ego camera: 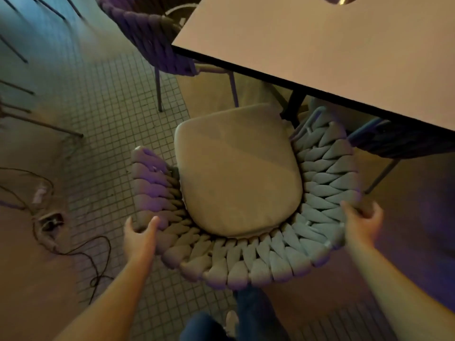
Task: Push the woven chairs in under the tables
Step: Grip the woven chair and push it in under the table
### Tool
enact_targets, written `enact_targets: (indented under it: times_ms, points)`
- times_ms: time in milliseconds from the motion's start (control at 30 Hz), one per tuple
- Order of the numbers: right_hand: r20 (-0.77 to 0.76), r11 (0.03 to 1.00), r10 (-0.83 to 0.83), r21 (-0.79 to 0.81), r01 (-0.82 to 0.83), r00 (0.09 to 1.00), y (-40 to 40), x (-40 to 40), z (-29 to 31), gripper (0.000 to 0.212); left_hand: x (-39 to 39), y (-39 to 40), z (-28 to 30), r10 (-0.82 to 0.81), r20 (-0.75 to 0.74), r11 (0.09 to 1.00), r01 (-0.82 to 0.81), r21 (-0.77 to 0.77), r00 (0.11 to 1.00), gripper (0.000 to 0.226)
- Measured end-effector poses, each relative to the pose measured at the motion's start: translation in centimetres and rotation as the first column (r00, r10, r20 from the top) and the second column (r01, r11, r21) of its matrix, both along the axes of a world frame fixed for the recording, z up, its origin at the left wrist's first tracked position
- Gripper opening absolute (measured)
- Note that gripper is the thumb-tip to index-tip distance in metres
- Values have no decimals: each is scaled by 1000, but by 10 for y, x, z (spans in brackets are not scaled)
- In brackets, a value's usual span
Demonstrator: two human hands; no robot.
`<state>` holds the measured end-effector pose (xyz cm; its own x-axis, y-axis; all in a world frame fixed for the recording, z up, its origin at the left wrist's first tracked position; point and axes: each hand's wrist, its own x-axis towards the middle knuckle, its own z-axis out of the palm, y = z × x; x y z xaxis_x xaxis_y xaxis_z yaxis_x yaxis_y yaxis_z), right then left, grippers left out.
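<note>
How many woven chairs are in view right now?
3. One woven chair held by the left hand and right hand; a second at the table's far-left corner; a third tucked under its right side. Others may be hidden.

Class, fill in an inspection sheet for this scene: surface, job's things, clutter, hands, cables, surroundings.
Surface: table, corner over the chair's front; tiled floor.
Job's things: woven chair with cushion, mostly out from under the table.
Clutter: small dark object on floor.
Hands: left hand and right hand grip the chair's back rim.
Cables: loose cable on floor, left.
Surroundings: second woven chair and third chair at the table.
</note>
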<state>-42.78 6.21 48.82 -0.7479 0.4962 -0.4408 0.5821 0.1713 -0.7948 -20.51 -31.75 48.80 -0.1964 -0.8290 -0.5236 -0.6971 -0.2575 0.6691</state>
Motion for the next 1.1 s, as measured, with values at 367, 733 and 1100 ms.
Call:
enact_targets:
  times_ms: [367, 733, 1100]
  points:
    - [351, 448, 673, 506, -737, 651, -11, -154, 8, 68, -90, -93, -4, -388, 296, 903, 424, -67, 873, 74]
    - [386, 441, 614, 555, -705, 688, -14, -124, 11, 60, -94, -104, -4, -432, 452, 845, 525, -99, 781, 74]
    - [356, 598, 469, 545, -587, 808, -4, -51, 18, 59, -104, -126, -4, -550, 440, 756, 647, -98, 709, 61]
